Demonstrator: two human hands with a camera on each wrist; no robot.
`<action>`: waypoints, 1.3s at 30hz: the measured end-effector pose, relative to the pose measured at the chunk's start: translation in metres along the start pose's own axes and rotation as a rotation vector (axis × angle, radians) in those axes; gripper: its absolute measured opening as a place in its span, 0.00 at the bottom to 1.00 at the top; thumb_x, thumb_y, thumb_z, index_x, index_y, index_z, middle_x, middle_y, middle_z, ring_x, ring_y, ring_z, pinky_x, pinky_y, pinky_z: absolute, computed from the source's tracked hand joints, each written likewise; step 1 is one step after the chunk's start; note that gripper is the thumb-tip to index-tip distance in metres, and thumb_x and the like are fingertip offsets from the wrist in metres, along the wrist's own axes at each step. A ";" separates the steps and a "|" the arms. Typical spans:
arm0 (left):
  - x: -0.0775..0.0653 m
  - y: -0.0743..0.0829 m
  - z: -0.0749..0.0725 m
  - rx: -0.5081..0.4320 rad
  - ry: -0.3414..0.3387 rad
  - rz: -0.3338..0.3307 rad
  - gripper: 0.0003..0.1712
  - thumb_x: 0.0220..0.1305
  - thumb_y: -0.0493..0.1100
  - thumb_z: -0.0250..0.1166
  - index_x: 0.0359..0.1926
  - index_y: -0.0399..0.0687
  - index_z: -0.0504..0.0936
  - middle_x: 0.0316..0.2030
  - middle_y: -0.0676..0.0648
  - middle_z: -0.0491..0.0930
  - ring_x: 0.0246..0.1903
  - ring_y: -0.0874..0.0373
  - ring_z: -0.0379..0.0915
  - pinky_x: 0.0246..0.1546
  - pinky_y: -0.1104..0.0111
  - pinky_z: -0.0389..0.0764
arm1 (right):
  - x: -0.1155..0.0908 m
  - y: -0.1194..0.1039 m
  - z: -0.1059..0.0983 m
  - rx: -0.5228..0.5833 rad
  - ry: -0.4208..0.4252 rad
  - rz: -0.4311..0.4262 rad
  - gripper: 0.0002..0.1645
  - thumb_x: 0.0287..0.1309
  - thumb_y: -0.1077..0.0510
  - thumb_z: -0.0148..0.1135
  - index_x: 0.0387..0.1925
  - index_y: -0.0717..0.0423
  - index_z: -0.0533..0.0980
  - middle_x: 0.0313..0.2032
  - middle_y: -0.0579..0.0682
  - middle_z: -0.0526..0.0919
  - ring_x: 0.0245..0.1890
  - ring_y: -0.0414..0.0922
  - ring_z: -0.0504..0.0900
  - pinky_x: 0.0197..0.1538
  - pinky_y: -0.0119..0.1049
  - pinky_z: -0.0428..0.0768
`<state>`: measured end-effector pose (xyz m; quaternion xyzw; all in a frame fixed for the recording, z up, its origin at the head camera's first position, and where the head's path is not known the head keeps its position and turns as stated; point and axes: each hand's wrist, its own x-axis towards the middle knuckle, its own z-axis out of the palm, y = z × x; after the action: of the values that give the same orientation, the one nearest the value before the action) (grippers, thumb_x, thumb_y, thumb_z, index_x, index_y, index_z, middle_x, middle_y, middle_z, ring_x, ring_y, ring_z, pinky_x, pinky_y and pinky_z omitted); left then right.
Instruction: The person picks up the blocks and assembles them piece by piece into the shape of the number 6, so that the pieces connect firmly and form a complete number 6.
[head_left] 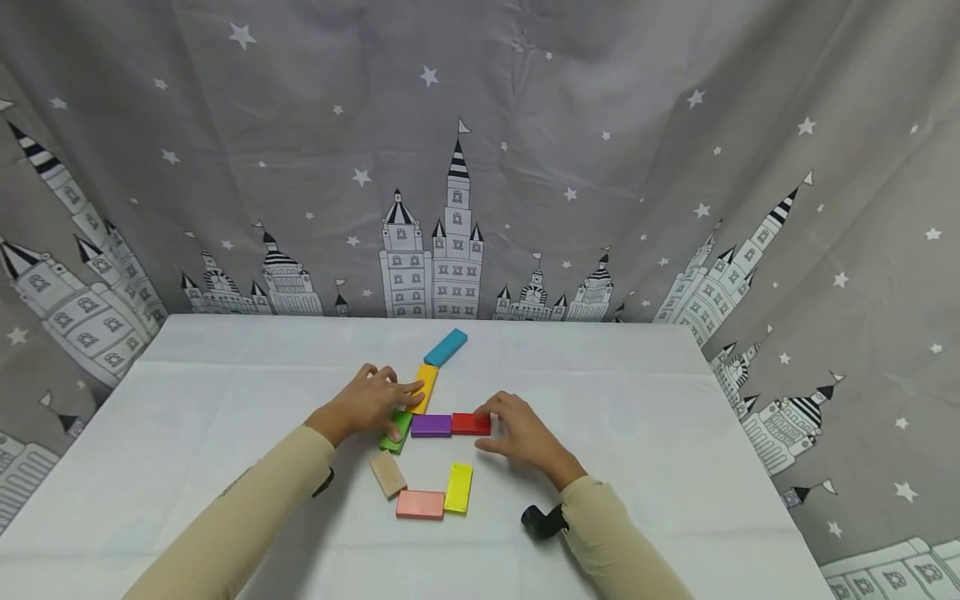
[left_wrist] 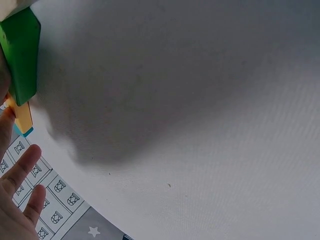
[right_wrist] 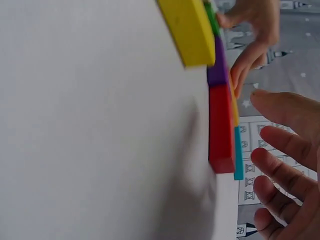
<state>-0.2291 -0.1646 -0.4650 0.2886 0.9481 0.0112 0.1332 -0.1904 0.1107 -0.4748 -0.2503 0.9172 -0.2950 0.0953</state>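
Flat coloured blocks lie end to end on the white table. My left hand (head_left: 363,403) has its thumb on the green block (head_left: 402,423) and a finger on the orange-yellow block (head_left: 427,385); its other fingers are spread. To the right of the green one run a purple block (head_left: 431,426) and a red block (head_left: 468,425). Beside the red block's outer end is my right hand (head_left: 525,433), fingers loosely bent around nothing. In the right wrist view a gap shows between its fingertips (right_wrist: 262,156) and the red block.
A blue block (head_left: 446,347) continues the line at the far end. Nearer me, a plain wooden block (head_left: 387,474), a pink block (head_left: 420,505) and a yellow block (head_left: 458,488) form a curve. Behind the table (head_left: 622,400) hangs a grey curtain (head_left: 570,100) printed with castles and stars.
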 end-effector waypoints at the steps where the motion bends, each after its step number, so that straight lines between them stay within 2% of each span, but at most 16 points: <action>1: 0.000 0.000 0.000 -0.003 -0.001 -0.001 0.45 0.44 0.61 0.72 0.65 0.58 0.71 0.67 0.52 0.67 0.55 0.49 0.65 0.61 0.46 0.60 | 0.004 0.001 -0.001 -0.022 -0.008 -0.005 0.24 0.52 0.52 0.72 0.51 0.53 0.79 0.47 0.48 0.77 0.50 0.46 0.73 0.58 0.44 0.73; 8: -0.001 0.001 -0.001 0.006 -0.006 -0.010 0.45 0.44 0.62 0.72 0.66 0.59 0.71 0.68 0.53 0.67 0.56 0.49 0.65 0.61 0.47 0.60 | 0.030 0.003 -0.007 -0.165 -0.112 -0.067 0.21 0.52 0.52 0.72 0.48 0.53 0.83 0.44 0.46 0.79 0.48 0.44 0.73 0.56 0.42 0.72; 13: -0.001 0.002 -0.003 0.016 -0.010 -0.011 0.45 0.45 0.62 0.71 0.66 0.59 0.71 0.67 0.53 0.67 0.56 0.49 0.65 0.61 0.47 0.60 | 0.041 0.002 -0.010 -0.200 -0.180 -0.088 0.21 0.51 0.53 0.73 0.47 0.54 0.84 0.40 0.45 0.81 0.42 0.41 0.74 0.52 0.37 0.74; 19: -0.001 0.003 -0.004 0.024 -0.023 -0.011 0.45 0.46 0.61 0.71 0.66 0.59 0.70 0.67 0.53 0.67 0.56 0.49 0.65 0.61 0.47 0.60 | 0.049 0.008 -0.008 -0.108 -0.230 -0.034 0.20 0.50 0.56 0.74 0.46 0.57 0.84 0.34 0.44 0.80 0.36 0.40 0.73 0.43 0.31 0.75; 26: -0.001 0.004 -0.004 0.015 -0.031 -0.019 0.44 0.46 0.60 0.71 0.66 0.59 0.70 0.67 0.53 0.67 0.57 0.49 0.65 0.62 0.46 0.60 | 0.044 0.009 -0.006 0.001 -0.203 0.022 0.19 0.49 0.56 0.74 0.44 0.58 0.84 0.31 0.43 0.78 0.33 0.41 0.72 0.36 0.30 0.74; 30: 0.000 0.005 -0.004 0.018 -0.033 -0.014 0.44 0.46 0.60 0.72 0.66 0.59 0.71 0.67 0.53 0.67 0.56 0.48 0.65 0.61 0.45 0.60 | 0.040 0.010 -0.004 0.030 -0.191 0.024 0.19 0.49 0.56 0.74 0.44 0.59 0.83 0.30 0.43 0.79 0.32 0.40 0.72 0.35 0.30 0.74; 39: 0.001 0.004 -0.001 0.024 -0.022 -0.015 0.43 0.46 0.60 0.72 0.66 0.60 0.71 0.67 0.53 0.67 0.55 0.50 0.65 0.61 0.46 0.61 | 0.036 0.004 0.000 0.063 -0.192 0.110 0.22 0.49 0.55 0.74 0.48 0.57 0.82 0.28 0.44 0.78 0.32 0.41 0.73 0.34 0.29 0.74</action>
<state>-0.2280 -0.1612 -0.4637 0.2830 0.9488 -0.0043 0.1404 -0.2226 0.0946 -0.4782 -0.2234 0.9065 -0.2927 0.2066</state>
